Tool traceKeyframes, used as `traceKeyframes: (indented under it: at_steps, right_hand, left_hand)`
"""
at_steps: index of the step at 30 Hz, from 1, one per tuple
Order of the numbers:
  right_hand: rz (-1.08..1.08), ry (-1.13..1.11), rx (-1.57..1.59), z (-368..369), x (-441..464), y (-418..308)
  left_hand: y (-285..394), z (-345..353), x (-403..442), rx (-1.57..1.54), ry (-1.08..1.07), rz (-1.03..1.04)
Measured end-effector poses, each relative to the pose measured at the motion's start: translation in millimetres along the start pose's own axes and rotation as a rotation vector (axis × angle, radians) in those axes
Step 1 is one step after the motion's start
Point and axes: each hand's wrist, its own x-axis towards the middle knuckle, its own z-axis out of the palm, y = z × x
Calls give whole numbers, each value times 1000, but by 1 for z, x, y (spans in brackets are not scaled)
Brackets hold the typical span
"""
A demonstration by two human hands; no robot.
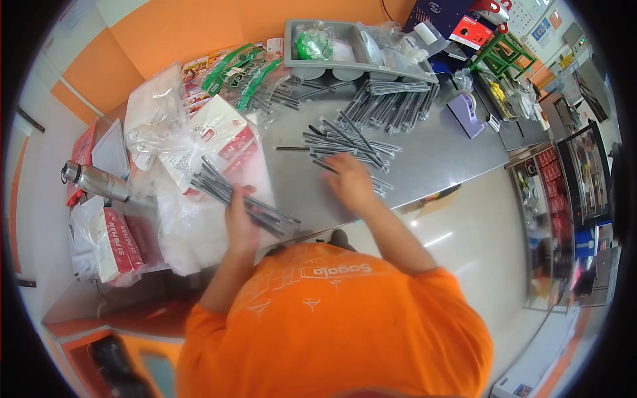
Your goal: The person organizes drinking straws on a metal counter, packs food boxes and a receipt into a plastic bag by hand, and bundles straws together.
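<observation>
A loose bundle of black drinking straws (pixel 215 182), each in a clear wrapper, lies across the fingers of my left hand (pixel 242 224), which is closed around it above the left part of the table. My right hand (pixel 352 184) is at the near edge of a small pile of wrapped straws (pixel 352 142), its fingers bent and pinched at one straw (pixel 322 164). Part of that grip is hidden by the hand itself. Behind this pile, a larger heap of wrapped straws (pixel 391 109) lies in front of a grey divided tray (pixel 292 46).
Left of the straws are plastic bags (pixel 159 99), red and white paper packs (pixel 229 132) and a steel bottle (pixel 99 182). A green-printed bag (pixel 242 76) lies at the back. A purple tape dispenser (pixel 466 114) stands near the right edge of the metal table (pixel 438 159).
</observation>
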Motion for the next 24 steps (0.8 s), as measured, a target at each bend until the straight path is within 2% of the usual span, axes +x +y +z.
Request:
traceKeyframes:
  at_steps: [1,2,4,5,8,10,11,12,13,14,16,17,19,22,24]
  right_hand:
    - [142,50,-180,6,-4,20]
    - [144,51,-183,15,-9,35]
    - [146,-98,-255,30,-12,54]
    - [145,-97,-255,36,-12,59]
    - [137,-67,-204,41,-4,53]
    - [218,-118,-26,38,3,41]
    - [201,-122,-28,41,6,40]
    - [90,-20,23,43,9,36]
    - [-21,80,77,45,11,32]
    - [-42,74,77,46,13,27]
    - [541,-398,1084,25,21,-11]
    - [529,-409,1081,18,21,-27]
    - [573,-511,1345,8,18,-54]
    - [604,-506,1449,7,15,-70]
    - [608,-507,1480,4,13,-74]
  left_hand:
    - [2,-1,-1,-25,-61,-41]
    - [3,-1,-1,-51,-123,-80]
    - [4,5,-5,-79,-105,-159]
    - [3,8,-7,-108,-83,-238]
    - [1,14,-9,-53,-134,-271]
    - [-2,15,-8,-82,-87,-275]
    - [-9,10,-4,-29,-134,-239]
    - [-9,10,-3,22,-178,-202]
    - [-12,13,-2,46,-93,-215]
    - [-14,17,-2,32,-83,-201]
    - [-17,30,-3,84,-61,-81]
    - [-15,38,-4,34,-73,-75]
    - [-19,35,3,36,-105,-31]
    - [-9,41,-3,14,-137,9]
    - [-4,39,-6,-13,-181,-41]
